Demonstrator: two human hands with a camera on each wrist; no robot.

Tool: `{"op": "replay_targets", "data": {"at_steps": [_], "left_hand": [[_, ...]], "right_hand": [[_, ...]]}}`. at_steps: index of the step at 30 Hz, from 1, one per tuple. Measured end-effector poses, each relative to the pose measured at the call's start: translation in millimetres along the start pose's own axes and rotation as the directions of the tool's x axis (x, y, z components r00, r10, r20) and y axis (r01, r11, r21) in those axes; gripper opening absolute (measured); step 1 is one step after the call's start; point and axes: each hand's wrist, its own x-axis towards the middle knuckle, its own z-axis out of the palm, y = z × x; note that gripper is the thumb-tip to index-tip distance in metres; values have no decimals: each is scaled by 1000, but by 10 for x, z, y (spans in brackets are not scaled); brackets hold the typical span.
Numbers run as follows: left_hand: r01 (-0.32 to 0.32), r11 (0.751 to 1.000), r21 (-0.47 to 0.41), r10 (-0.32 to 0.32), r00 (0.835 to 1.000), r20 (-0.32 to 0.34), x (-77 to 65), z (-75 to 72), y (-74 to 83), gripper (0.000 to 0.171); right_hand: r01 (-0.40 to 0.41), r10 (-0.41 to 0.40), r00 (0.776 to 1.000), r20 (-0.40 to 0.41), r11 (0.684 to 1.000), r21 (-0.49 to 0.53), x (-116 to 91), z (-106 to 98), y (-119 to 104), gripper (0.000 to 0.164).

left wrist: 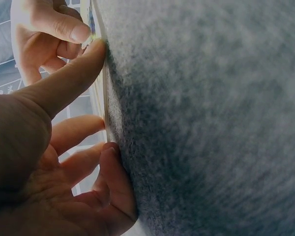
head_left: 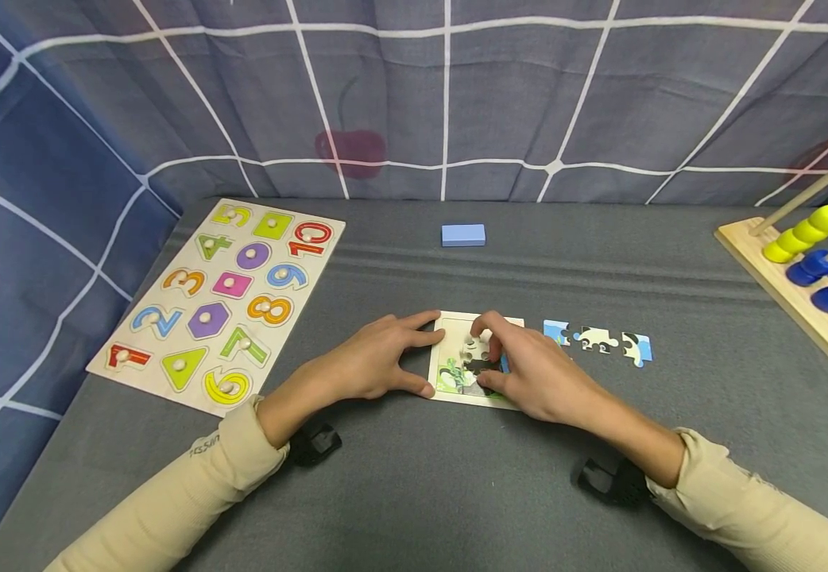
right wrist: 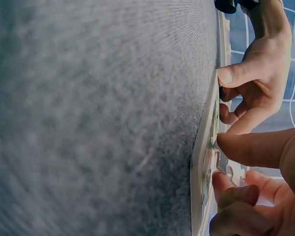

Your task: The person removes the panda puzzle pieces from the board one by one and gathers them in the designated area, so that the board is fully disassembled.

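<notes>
Lying at the far left, between nine and ten o'clock from the puzzle tray (head_left: 471,400), the number board (head_left: 238,303) is well apart, maybe so it stays out of the way. Next comes the left hand (head_left: 378,357), spread wide. Its thumb and fingertips touch the tray's nine o'clock edge, likely so the tray can't slide. The tray sits where both hands can reach it. A blue block (head_left: 463,235) lies well past it, at twelve o'clock. The right hand (head_left: 546,377) bends over the tray and seems to pinch a panda piece (head_left: 473,347), perhaps because small parts need fingertips. Three loose pieces (head_left: 595,338) lie in a row at three o'clock, near enough to grab. Far off, between two and three o'clock, stands a bead toy (head_left: 779,278).
</notes>
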Motion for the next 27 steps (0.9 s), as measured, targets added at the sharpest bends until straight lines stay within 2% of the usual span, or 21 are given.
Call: {"op": "replay_targets", "data": {"at_steps": [9, 23, 27], "left_hand": [[5, 1000, -2, -5, 1000, 3, -2, 4, -13, 76], [2, 1000, 2, -2, 1000, 5, 5, 7, -20, 76], [-3, 1000, 3, 3, 1000, 3, 8, 5, -19, 76]], "right_hand": [[20, -20, 1000, -4, 997, 71, 3, 16, 12, 39], [-18, 21, 1000, -23, 990, 139, 9, 13, 26, 37], [-25, 30, 999, -21, 981, 193, 9, 7, 32, 37]]}}
